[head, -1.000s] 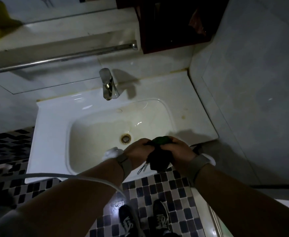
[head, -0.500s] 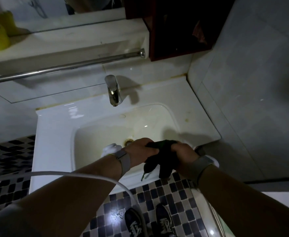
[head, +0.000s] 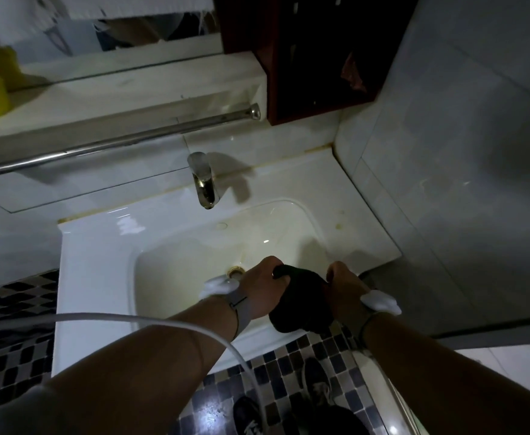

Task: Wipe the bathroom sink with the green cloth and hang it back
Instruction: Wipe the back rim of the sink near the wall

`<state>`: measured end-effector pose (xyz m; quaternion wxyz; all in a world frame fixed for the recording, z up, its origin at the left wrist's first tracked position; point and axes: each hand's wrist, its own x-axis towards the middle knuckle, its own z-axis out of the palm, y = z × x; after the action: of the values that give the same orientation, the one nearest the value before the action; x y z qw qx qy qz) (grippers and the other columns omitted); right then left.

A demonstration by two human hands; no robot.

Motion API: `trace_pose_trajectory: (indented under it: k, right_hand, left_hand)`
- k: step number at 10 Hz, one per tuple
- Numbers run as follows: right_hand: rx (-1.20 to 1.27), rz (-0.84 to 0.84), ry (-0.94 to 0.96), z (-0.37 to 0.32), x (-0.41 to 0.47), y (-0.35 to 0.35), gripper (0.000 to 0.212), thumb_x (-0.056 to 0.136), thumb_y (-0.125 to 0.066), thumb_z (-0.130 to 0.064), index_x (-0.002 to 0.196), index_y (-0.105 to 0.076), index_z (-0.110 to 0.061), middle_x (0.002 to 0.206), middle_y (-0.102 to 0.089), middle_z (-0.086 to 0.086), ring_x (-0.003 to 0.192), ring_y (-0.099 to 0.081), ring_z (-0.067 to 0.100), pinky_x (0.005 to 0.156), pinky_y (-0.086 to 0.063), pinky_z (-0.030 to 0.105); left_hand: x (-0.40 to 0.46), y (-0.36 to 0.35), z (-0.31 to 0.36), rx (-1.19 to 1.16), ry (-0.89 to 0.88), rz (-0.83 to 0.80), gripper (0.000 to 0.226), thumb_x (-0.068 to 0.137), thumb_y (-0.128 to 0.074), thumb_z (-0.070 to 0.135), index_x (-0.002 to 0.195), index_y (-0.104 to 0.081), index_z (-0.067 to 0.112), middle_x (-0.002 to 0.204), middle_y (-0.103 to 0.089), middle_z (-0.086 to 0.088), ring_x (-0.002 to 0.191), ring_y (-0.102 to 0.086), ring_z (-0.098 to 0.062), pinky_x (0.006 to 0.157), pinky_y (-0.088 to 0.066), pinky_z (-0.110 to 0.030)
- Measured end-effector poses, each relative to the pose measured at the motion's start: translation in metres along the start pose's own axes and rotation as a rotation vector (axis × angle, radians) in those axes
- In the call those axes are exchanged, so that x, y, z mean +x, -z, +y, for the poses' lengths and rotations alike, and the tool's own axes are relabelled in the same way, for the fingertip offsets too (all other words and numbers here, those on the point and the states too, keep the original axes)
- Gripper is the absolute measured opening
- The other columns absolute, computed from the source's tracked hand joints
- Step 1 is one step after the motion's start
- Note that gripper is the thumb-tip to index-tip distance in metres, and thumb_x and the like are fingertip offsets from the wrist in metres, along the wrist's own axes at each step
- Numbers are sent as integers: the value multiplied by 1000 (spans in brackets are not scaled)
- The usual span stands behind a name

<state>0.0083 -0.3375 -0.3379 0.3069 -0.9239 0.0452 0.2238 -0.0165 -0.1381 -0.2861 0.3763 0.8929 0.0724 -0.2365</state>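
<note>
The sink point(head: 94, 277) is glossy white ceramic with yellowish stains near its rim. The tap point(head: 202, 180) and the towel rail point(head: 116, 142) are shiny polished metal. The cloth point(head: 301, 296) looks dark, soft and matt. The cabinet point(head: 304, 58) is dark reddish wood; the wall tiles point(head: 445, 152) are smooth with a dull sheen.

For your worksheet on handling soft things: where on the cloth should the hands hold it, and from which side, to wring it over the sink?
Grip the two ends of the cloth, the left hand from the left and the right hand from the right, as here. It is bunched into a thick roll above the sink's front rim, so opposite end grips probably let it twist best.
</note>
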Motion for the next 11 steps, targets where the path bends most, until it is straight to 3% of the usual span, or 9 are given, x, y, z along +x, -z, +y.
trace_pose_trajectory:
  k: [1,2,3,4,5,6,7,8,11]
  right_hand:
    - [-154,-32,28,15,17,20,33,101,-42,-21,70,-30,-21,71,-35,-2,57,-27,13,60,-23,27]
    - [-411,152,16,12,41,57,13,97,-42,-21,84,-44,-20,66,-36,-3,53,-29,10,64,-35,33]
    - [-620,350,47,2,51,82,7,89,-49,-23,87,-55,-21,77,-47,-1,65,-43,20,65,-34,34]
    - [-645,376,162,33,65,79,20,83,-53,-41,92,-57,-24,110,-52,9,104,-47,30,80,-33,38]
    - [-594,55,114,47,79,57,47,89,-45,-55,124,-48,-23,139,-38,10,131,-33,35,103,-36,46]
    - [-512,99,141,49,84,44,58,91,-46,-54,137,-39,-18,148,-33,11,140,-26,33,112,-32,45]
    - [-512,46,138,59,102,42,86,91,-45,-58,155,-8,-14,161,-8,12,149,-6,32,120,-14,44]
    - [-532,50,175,61,107,37,98,87,-45,-65,155,2,-12,162,6,15,149,0,35,120,-10,49]
    - [-621,167,228,10,191,22,106,72,-46,-72,153,-18,-11,160,-12,20,146,-10,42,108,-1,73]
  left_hand:
    - [15,-11,14,-56,46,-56,22,96,-49,38,114,-52,26,91,-60,-1,91,-65,-26,82,-57,-42]
    - [32,-27,37,-389,159,-172,20,95,-55,30,113,-54,24,105,-63,-12,95,-68,-33,78,-60,-51]
    - [44,-39,52,-668,266,-261,20,97,-56,19,117,-54,18,113,-64,-15,91,-70,-31,79,-60,-43]
    - [66,-58,65,-636,262,-290,23,96,-58,17,119,-57,18,114,-67,-12,89,-66,-25,78,-52,-37]
    - [89,-73,66,-293,122,-240,38,99,-51,14,136,-52,6,130,-60,-15,112,-59,-28,93,-46,-32]
    - [91,-78,51,-153,4,-93,42,97,-56,8,138,-49,3,136,-56,-16,116,-55,-15,83,-33,4]
    - [106,-79,47,-75,18,-50,46,97,-57,16,142,-48,15,140,-54,-5,116,-57,-15,90,-36,-5]
    - [108,-80,47,20,73,-64,49,98,-51,23,146,-41,24,136,-51,5,121,-53,-12,98,-33,-8]
    - [121,-85,42,254,92,-42,61,100,-43,27,156,-18,30,164,-13,8,151,-15,-14,123,-8,-32]
